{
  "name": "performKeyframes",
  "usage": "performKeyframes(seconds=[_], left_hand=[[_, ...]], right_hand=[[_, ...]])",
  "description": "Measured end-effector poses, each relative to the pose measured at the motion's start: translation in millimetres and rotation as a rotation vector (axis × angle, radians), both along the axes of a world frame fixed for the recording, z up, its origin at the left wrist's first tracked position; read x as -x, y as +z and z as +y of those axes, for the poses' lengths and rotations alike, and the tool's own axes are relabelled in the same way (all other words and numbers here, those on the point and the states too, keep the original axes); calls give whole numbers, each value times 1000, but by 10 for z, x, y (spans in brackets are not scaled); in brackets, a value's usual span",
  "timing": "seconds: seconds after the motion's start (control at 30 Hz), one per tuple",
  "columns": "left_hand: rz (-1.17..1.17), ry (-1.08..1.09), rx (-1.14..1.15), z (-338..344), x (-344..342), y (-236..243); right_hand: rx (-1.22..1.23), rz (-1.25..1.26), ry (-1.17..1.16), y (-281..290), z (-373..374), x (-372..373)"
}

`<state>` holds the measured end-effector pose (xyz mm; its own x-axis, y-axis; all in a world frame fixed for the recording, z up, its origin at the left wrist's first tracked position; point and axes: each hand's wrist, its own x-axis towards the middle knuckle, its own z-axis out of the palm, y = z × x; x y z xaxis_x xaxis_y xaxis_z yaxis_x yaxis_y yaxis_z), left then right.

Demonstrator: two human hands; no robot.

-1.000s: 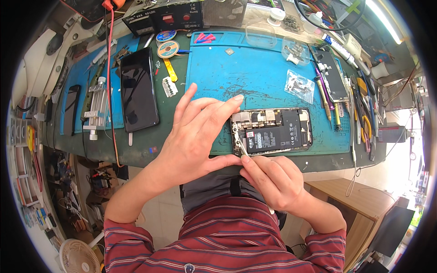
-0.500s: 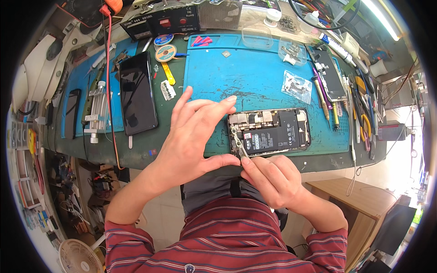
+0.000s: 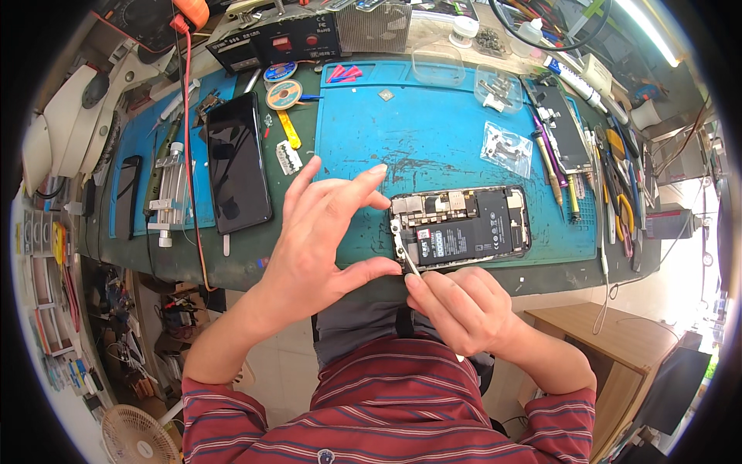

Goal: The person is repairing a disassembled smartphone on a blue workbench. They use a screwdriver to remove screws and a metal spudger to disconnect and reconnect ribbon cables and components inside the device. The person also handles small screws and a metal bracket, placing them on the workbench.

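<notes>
Item, opened phone [image 3: 461, 220]: flat on the blue mat [image 3: 363, 131], near the front edge of the table [image 3: 556, 278]; long axis across my view, right end slightly farther from the wearer, one short end pointing to the left hand [image 3: 313, 232]; black battery [image 3: 475, 236] face up. Left hand: grip released, fingers spread, thumb and one fingertip just beside the phone's left corners; whether they touch, I cannot tell. Right hand [image 3: 466, 307]: grip clenched in a pinch on a slim pale tool [image 3: 413, 267], slanted to the near left corner. Hard to make out: the tool's tip against the frame; its shaft, covered by fingers; the phone's smallest parts. Room: I note bare mat running back to pink pieces [image 3: 345, 73] and a clear tray [image 3: 438, 80]; bounds are a clear bag [image 3: 506, 151] behind, pen-like tools [image 3: 547, 166] rightward, and a narrow front strip.
</notes>
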<state>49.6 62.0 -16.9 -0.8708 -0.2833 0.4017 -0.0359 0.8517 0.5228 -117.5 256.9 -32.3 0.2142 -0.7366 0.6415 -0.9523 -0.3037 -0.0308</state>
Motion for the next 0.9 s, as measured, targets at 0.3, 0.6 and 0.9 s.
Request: performKeyframes(seconds=[0.3,0.6,0.9], left_hand=[[43,28,-20,13,-50,43],[29,92,-22,-58,-143,-12],[69,140,-207,-83,-145,-63]], right_hand=[[26,30,18,-39,-28,-16],[28,44,49,-77,-24,-7],[77,25,68,-66,-18,-11]])
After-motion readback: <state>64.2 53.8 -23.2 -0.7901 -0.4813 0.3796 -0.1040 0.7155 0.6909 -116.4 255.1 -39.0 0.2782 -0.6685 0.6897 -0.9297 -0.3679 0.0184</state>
